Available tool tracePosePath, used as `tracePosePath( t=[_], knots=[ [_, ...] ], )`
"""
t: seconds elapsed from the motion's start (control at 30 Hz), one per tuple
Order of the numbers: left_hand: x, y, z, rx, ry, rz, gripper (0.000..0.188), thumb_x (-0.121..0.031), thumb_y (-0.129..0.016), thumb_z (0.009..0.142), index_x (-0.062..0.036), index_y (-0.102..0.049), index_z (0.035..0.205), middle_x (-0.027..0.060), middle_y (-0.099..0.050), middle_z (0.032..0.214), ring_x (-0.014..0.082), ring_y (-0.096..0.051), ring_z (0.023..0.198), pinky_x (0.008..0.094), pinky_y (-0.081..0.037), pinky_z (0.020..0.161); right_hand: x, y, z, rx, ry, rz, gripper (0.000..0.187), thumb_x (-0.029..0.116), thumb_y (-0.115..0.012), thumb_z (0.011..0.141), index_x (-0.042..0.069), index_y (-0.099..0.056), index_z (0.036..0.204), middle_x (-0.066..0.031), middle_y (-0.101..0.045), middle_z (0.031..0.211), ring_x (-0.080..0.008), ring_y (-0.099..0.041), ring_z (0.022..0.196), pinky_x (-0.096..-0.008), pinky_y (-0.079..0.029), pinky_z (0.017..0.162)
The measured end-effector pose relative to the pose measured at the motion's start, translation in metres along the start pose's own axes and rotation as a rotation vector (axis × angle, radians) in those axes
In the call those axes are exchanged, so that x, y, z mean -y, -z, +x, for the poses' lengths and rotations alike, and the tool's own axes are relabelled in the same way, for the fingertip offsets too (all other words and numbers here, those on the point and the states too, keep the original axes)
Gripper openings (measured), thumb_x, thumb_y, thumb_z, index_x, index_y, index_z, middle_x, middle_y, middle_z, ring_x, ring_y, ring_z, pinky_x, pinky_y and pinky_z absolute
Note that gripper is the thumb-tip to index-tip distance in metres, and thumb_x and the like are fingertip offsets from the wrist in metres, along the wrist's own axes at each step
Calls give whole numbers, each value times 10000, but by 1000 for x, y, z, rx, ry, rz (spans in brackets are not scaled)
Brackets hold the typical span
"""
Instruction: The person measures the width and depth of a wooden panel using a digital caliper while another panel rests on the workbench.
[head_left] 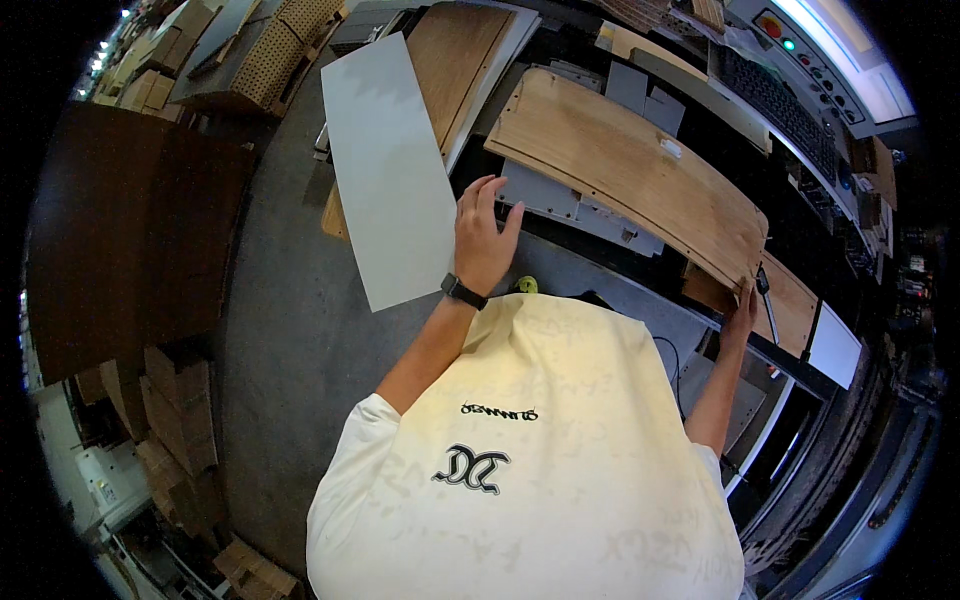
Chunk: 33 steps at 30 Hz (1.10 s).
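A long curved-edge wooden board [620, 150] lies across the machine in front of me, a small white piece [670, 148] on its top. My right hand [738, 318] is at the board's near right corner, its fingers closed against the edge and partly hidden. To the left, my left hand [485, 240] is raised with its fingers apart, wearing a black watch at the wrist. It overlaps the right edge of a white rectangular panel [390, 180], with no grip on it visible. Beside the right hand, a dark-handled tool [765, 290] rests near another wooden piece [790, 300].
Another wooden board [455, 65] lies behind the white panel. At the upper right are a keyboard [780, 110] and a control panel with a lit green button [790, 45]. Cardboard stacks [180, 410] and a large brown sheet [140, 230] stand on the left.
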<state>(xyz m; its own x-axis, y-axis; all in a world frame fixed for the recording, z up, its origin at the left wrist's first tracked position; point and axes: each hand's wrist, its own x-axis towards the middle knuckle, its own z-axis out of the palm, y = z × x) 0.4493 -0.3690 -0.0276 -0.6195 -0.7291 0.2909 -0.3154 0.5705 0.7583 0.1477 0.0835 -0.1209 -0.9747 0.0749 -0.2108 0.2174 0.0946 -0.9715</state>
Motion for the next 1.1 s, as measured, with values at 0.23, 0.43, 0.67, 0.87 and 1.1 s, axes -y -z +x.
tracePosePath(
  t=[0.23, 0.43, 0.67, 0.87, 1.1],
  knots=[
    [41, -9, 48, -3, 84, -82, 437, -224, -665, 887, -3, -552, 1247, 217, -577, 1255, 392, -526, 1192, 440, -406, 1043, 20, -19, -22, 8, -51, 151, 555, 355, -680, 940, 92, -519, 1402, -83, -543, 1391, -244, -499, 1287, -435, -447, 992],
    [80, -39, 96, 40, 188, -110, 467, -216, -618, 912, 14, -529, 1309, 227, -585, 1296, 380, -540, 1220, 432, -419, 1040, 16, -6, -14, 75, 42, -45, 720, -61, -728, 821, 132, -451, 1456, -166, -434, 1463, -304, -497, 1289, -391, -458, 1042],
    [98, -55, 120, 148, 172, -204, 409, -109, -584, 920, 9, -567, 1312, 227, -644, 1234, 340, -621, 1148, 391, -478, 986, 54, -19, -30, 102, -63, 79, 621, 102, -695, 907, 125, -430, 1468, -112, -411, 1490, -278, -489, 1317, -399, -486, 1008],
    [102, -57, 116, 144, 155, -270, 406, -95, -599, 922, 5, -567, 1314, 213, -647, 1241, 309, -624, 1154, 367, -475, 985, 44, -22, -22, 37, -34, 66, 580, 340, -666, 949, 138, -460, 1452, -77, -463, 1457, -264, -534, 1243, -415, -500, 936],
    [94, -48, 108, 153, 209, -296, 396, -164, -620, 930, 19, -580, 1278, 175, -673, 1180, 279, -644, 1095, 347, -484, 955, 21, -7, -2, 93, 111, -236, 670, 77, -744, 853, 103, -448, 1453, -185, -434, 1475, -356, -489, 1304, -413, -460, 1029]
  ],
)
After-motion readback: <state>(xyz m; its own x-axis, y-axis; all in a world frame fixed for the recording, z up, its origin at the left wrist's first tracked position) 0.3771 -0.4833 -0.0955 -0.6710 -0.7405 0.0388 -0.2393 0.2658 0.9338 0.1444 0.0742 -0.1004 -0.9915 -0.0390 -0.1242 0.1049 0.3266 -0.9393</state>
